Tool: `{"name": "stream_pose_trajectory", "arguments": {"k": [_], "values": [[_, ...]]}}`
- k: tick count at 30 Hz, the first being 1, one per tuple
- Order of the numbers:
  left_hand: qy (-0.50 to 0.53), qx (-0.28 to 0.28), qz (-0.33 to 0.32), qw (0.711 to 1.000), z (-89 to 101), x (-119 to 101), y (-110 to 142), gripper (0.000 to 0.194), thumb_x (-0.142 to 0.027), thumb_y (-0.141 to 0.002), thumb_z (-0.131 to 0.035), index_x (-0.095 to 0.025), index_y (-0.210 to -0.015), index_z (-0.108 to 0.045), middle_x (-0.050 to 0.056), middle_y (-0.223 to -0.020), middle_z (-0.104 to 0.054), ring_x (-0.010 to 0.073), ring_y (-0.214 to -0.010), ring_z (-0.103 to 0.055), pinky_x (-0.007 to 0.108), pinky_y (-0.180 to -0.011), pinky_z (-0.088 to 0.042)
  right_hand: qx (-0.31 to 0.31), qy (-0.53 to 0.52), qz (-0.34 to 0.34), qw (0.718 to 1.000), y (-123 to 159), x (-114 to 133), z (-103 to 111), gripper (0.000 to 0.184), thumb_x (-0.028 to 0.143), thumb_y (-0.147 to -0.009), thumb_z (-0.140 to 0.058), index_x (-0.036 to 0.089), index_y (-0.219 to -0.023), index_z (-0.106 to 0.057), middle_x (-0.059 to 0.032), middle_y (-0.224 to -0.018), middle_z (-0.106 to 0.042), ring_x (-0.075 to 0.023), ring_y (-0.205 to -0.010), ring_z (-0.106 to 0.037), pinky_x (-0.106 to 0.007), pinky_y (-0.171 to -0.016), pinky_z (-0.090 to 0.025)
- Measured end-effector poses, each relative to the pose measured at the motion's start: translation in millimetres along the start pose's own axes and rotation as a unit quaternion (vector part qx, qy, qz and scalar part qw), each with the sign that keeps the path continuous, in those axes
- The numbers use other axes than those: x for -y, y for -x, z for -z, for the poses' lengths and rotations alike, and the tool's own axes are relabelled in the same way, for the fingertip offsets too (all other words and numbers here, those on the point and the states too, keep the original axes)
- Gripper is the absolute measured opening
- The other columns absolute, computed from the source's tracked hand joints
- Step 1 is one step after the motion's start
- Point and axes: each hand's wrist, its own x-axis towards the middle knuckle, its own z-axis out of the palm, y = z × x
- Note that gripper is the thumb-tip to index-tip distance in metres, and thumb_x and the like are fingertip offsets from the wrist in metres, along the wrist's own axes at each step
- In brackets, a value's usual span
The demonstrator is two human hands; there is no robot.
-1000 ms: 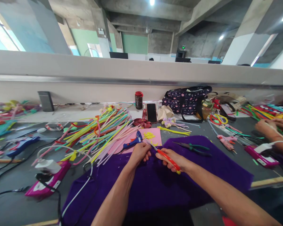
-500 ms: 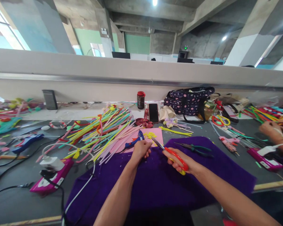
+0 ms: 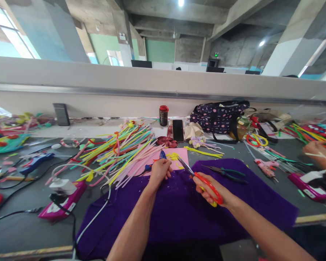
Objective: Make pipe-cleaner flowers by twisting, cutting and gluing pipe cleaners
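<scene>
My right hand (image 3: 211, 188) grips red-handled scissors (image 3: 203, 180), blades pointing up-left toward the far edge of a purple felt sheet (image 3: 184, 210). My left hand (image 3: 159, 170) is closed in a pinch at that far edge of the felt; what its fingers hold is too small to name. Just beyond it lie a blue glue gun (image 3: 154, 161) and a pink foam sheet (image 3: 176, 157) with yellow scraps.
A heap of coloured pipe cleaners (image 3: 119, 150) lies to the left, green-handled pliers (image 3: 225, 171) on the felt's right. Behind stand a red-capped bottle (image 3: 163, 115), a phone (image 3: 178, 130) and a spotted bag (image 3: 218, 116). Another person's hands (image 3: 319, 150) are at right. Pink glue guns (image 3: 58, 203) and cords lie left.
My right hand with the scissors has drawn back to the right and slightly toward me. My left hand has stayed at the felt's far edge.
</scene>
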Motion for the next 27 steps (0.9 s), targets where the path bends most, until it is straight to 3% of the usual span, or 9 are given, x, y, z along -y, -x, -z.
{"name": "stream_pose_trajectory", "arguments": {"k": [2, 7, 10, 13, 16, 19, 23, 25, 27], "values": [[0.009, 0.022, -0.009, 1.000, -1.2, -3, 10, 0.021, -0.033, -0.075, -0.048, -0.013, -0.073, -0.052, -0.003, -0.051, -0.057, 0.0044, -0.030, -0.043, 0.014, -0.029, -0.028, -0.018, 0.028, 0.008, 0.999, 1, -1, -6, 0.043, 0.053, -0.073, -0.054, 0.026, -0.104, -0.043, 0.0068, -0.059, -0.047, -0.0012, -0.033, -0.032, -0.010, -0.029, -0.024], [0.083, 0.202, -0.029, 0.975, -10.6, -8, 33, 0.039, -0.050, -0.075, -0.045, -0.012, -0.080, -0.055, 0.000, -0.057, -0.060, 0.0050, -0.033, -0.046, 0.014, -0.029, -0.025, -0.067, 0.212, 0.064, 0.973, -13, 5, -21, 0.042, 0.050, -0.076, -0.048, 0.024, -0.109, -0.044, 0.0044, -0.060, -0.051, -0.0067, -0.034, -0.039, -0.018, -0.031, -0.027], [0.099, 0.166, -0.039, 0.980, -11.7, -5, 33, 0.042, -0.052, -0.075, -0.045, -0.012, -0.080, -0.054, 0.000, -0.055, -0.058, 0.0060, -0.033, -0.046, 0.015, -0.030, -0.028, -0.107, 0.405, 0.183, 0.889, -28, 11, -30, 0.044, 0.041, -0.076, -0.051, 0.021, -0.115, -0.044, -0.0026, -0.074, -0.061, -0.0165, -0.060, -0.058, -0.024, -0.051, -0.040], [0.101, 0.116, -0.034, 0.988, -8.2, 1, 27, 0.039, -0.049, -0.076, -0.045, -0.012, -0.075, -0.054, -0.001, -0.046, -0.053, 0.0073, -0.031, -0.044, 0.017, -0.031, -0.030, -0.165, 0.545, 0.224, 0.791, -39, 17, -41, 0.049, 0.033, -0.077, -0.050, 0.021, -0.123, -0.039, -0.0070, -0.087, -0.064, -0.0227, -0.075, -0.060, -0.029, -0.061, -0.038], [0.108, 0.067, -0.027, 0.992, -6.0, 5, 20, 0.033, -0.044, -0.078, -0.044, -0.012, -0.072, -0.054, -0.003, -0.043, -0.049, 0.0077, -0.031, -0.043, 0.018, -0.031, -0.032, -0.191, 0.597, 0.223, 0.747, -45, 22, -50, 0.050, 0.033, -0.076, -0.050, 0.023, -0.124, -0.039, -0.0075, -0.092, -0.064, -0.0241, -0.078, -0.061, -0.029, -0.060, -0.036], [0.113, 0.041, -0.041, 0.992, -6.7, 5, 19, 0.032, -0.043, -0.077, -0.044, -0.013, -0.075, -0.054, -0.003, -0.044, -0.049, 0.0071, -0.030, -0.042, 0.017, -0.031, -0.031, -0.193, 0.600, 0.223, 0.744, -48, 28, -53, 0.054, 0.037, -0.074, -0.054, 0.025, -0.124, -0.039, -0.0064, -0.094, -0.063, -0.0235, -0.077, -0.060, -0.028, -0.059, -0.036], [0.121, 0.061, -0.077, 0.988, 5.2, -1, 22, 0.038, -0.047, -0.078, -0.043, -0.012, -0.085, -0.056, 0.001, -0.058, -0.058, 0.0063, -0.034, -0.045, 0.016, -0.031, -0.028, -0.191, 0.539, 0.208, 0.794, -51, 27, -42, 0.057, 0.044, -0.073, -0.053, 0.025, -0.124, -0.037, -0.0025, -0.082, -0.063, -0.0201, -0.068, -0.060, -0.027, -0.057, -0.038], [0.097, 0.007, -0.102, 0.990, 23.6, -8, 22, 0.035, -0.043, -0.079, -0.043, -0.014, -0.093, -0.055, 0.002, -0.066, -0.062, 0.0061, -0.038, -0.048, 0.016, -0.035, -0.031, -0.193, 0.494, 0.211, 0.821, -53, 21, -32, 0.059, 0.047, -0.073, -0.052, 0.024, -0.125, -0.036, -0.0010, -0.077, -0.063, -0.0187, -0.064, -0.060, -0.027, -0.058, -0.040], [-0.009, -0.102, -0.110, 0.989, 47.6, -15, 18, 0.027, -0.033, -0.077, -0.047, -0.016, -0.094, -0.058, 0.001, -0.067, -0.062, 0.0079, -0.047, -0.054, 0.017, -0.044, -0.039, -0.192, 0.452, 0.226, 0.841, -57, 13, -22, 0.059, 0.046, -0.072, -0.052, 0.022, -0.124, -0.037, -0.0017, -0.079, -0.063, -0.0186, -0.067, -0.060, -0.028, -0.062, -0.042]]}}
